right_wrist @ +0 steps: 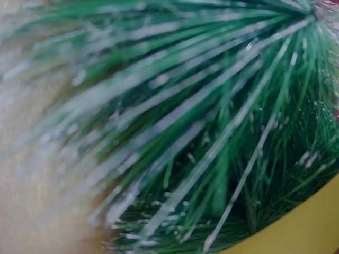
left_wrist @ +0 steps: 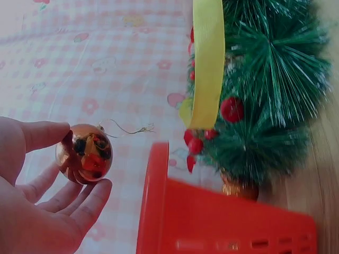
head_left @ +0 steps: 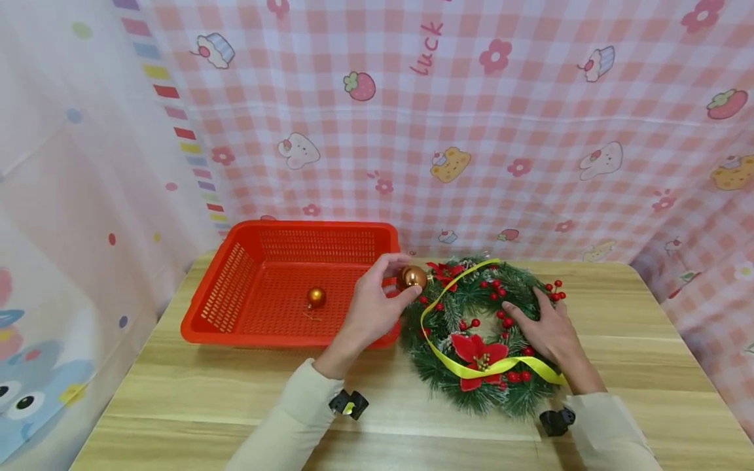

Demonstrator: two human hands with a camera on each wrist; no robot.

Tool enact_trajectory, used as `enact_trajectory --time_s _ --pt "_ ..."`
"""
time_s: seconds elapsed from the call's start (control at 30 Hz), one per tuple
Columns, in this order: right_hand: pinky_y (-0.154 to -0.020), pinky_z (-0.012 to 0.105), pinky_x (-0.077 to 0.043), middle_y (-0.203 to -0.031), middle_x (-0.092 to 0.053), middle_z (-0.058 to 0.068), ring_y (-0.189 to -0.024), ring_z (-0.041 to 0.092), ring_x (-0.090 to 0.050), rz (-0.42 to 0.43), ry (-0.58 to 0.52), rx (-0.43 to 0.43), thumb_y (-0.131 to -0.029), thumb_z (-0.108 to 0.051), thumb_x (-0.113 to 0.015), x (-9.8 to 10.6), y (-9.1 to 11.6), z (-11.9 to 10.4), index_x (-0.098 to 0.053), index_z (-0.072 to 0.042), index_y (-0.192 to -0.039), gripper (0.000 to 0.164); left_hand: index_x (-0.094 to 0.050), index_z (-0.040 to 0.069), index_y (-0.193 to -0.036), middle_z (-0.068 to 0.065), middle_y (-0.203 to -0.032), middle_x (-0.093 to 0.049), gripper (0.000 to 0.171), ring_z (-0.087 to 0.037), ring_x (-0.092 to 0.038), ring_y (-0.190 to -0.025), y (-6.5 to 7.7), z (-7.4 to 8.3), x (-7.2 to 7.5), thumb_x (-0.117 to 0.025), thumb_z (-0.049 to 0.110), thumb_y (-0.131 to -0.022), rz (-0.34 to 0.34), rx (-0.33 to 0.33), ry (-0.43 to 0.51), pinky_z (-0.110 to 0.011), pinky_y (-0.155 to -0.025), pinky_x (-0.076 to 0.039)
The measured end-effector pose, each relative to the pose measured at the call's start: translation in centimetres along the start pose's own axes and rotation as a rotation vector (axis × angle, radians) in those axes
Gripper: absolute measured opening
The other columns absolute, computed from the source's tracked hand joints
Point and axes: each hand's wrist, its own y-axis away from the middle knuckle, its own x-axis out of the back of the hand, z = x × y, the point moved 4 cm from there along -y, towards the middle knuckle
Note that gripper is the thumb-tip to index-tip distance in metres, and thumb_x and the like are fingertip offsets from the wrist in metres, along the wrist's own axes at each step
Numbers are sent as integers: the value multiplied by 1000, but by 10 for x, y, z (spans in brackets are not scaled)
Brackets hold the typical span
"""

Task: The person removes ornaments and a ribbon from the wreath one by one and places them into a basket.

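Note:
A shiny copper-coloured Christmas bauble [left_wrist: 85, 154] with a thin gold hanging loop is pinched between the thumb and fingers of my left hand [head_left: 376, 299]. In the head view that hand is over the basket's right rim, beside the left edge of a green Christmas wreath [head_left: 432, 374]. The wreath lies on the table, with red berries, red poinsettia flowers [head_left: 480, 360] and a loose yellow ribbon [head_left: 442, 356] across it. On the wreath's right side, my right hand [head_left: 550, 332] grips the ring, its fingertips partly hidden in the greenery. Only blurred needles and ribbon fill the right wrist view.
To the left stands a red plastic basket [head_left: 250, 340] with perforated walls, touching or close to the wreath. A smaller gold bauble [head_left: 316, 297] lies inside it. The wooden table [head_left: 624, 366] ends at a patterned cloth [head_left: 330, 176] behind.

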Motion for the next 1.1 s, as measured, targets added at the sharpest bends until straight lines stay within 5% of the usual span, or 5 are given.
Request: enact_trajectory --time_s 1.1 --pt "-99 78 -24 -152 12 44 -133 69 -10 2 4 9 -91 -78 -34 -2 0 1 3 -3 -158 107 -56 15 -129 -4 -128 -62 45 -22 -56 -120 29 -43 97 -74 12 -89 122 105 -208 -43 -94 -51"
